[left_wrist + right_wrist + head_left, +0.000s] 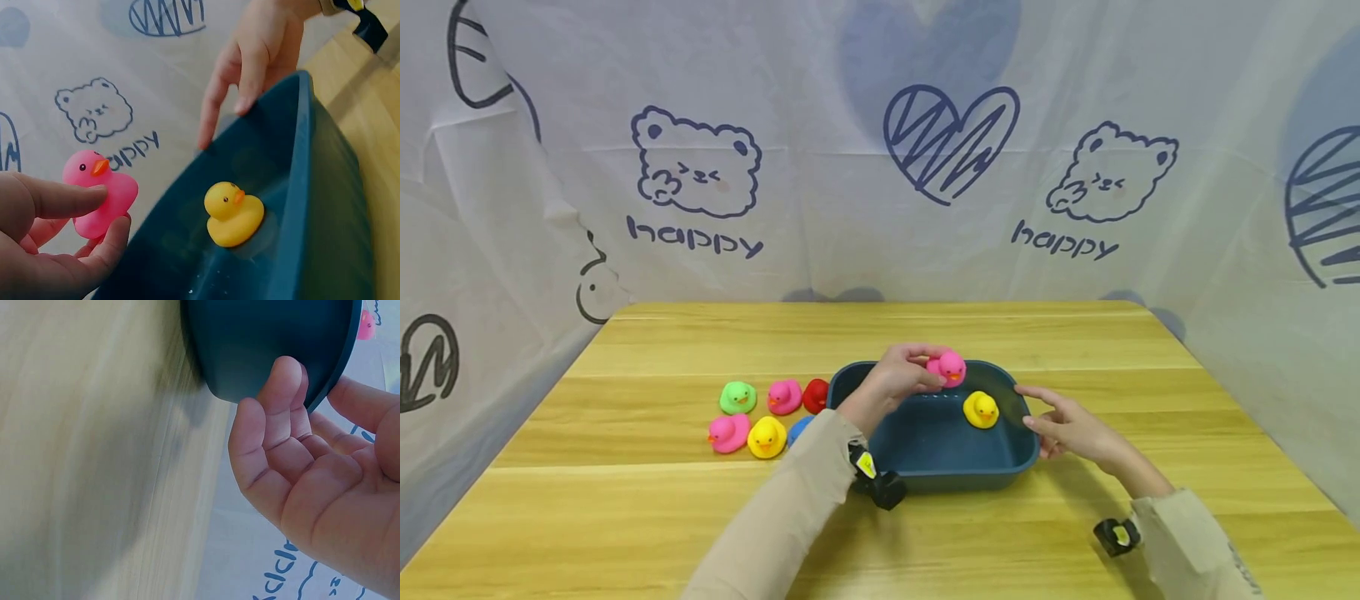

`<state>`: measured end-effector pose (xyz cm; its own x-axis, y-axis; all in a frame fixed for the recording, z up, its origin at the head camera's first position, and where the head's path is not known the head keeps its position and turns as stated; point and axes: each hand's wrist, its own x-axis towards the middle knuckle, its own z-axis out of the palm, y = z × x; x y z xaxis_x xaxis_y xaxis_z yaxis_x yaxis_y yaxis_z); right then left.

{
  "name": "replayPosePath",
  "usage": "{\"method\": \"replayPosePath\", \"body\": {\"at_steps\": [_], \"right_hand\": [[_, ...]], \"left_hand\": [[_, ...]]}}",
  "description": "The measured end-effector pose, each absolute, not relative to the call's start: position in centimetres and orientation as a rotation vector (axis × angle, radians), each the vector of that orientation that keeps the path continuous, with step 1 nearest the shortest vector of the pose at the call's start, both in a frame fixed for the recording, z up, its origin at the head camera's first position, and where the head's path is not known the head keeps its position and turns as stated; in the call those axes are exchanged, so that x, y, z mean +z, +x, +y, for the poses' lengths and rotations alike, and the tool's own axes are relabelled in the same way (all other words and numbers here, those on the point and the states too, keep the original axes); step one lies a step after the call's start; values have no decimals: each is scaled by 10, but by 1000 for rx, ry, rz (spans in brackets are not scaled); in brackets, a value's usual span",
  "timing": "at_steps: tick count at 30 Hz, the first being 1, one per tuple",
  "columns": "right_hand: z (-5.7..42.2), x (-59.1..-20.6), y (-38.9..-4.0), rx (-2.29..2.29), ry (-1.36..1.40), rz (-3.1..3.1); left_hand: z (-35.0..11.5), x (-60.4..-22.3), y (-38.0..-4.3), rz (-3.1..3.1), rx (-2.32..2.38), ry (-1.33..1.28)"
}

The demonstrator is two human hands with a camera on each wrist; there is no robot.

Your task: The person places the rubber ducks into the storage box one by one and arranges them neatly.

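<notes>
A pink rubber duck [947,367] is pinched between the thumb and fingers of my left hand [891,383], above the far side of a dark blue plastic basin [955,482]. In the left wrist view the duck [100,194] faces right, upright, with the thumb across its side. A yellow rubber duck [981,410] sits inside the basin toward its right end. My right hand [1075,429] is at the basin's right end, index finger and thumb at the rim. In the right wrist view its other fingers [281,387] are loosely bent beside the outer wall.
Left of the basin, on the wooden table [625,500], are a green duck [738,397], two pink ducks [785,397], a yellow duck [767,437], a red duck [816,396] and a partly hidden blue one [797,428]. A printed white cloth [820,200] hangs behind the table.
</notes>
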<state>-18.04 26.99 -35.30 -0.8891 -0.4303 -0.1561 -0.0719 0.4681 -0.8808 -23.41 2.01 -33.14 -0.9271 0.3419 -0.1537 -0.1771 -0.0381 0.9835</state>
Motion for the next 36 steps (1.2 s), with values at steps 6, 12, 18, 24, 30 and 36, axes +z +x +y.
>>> {"method": "replayPosePath", "body": {"at_steps": [6,12,18,24,30,36], "right_hand": [[271,-354,-180,-1394,-431,2360],[270,-354,-180,-1387,-417,2368],[269,-355,-181,-1382,-427,2363],[270,-356,-182,-1389,-430,2358],[269,-354,-182,-1384,-436,2365],[268,-354,-183,-1382,-428,2367]], "left_hand": [[28,-341,-240,1883,1987,174],[30,-348,-244,1845,1957,77],[31,-356,-247,1842,1909,9],[35,-361,-251,1938,1807,-42],[35,-364,-253,1938,1749,-120],[35,-367,-253,1894,1725,-154]]}}
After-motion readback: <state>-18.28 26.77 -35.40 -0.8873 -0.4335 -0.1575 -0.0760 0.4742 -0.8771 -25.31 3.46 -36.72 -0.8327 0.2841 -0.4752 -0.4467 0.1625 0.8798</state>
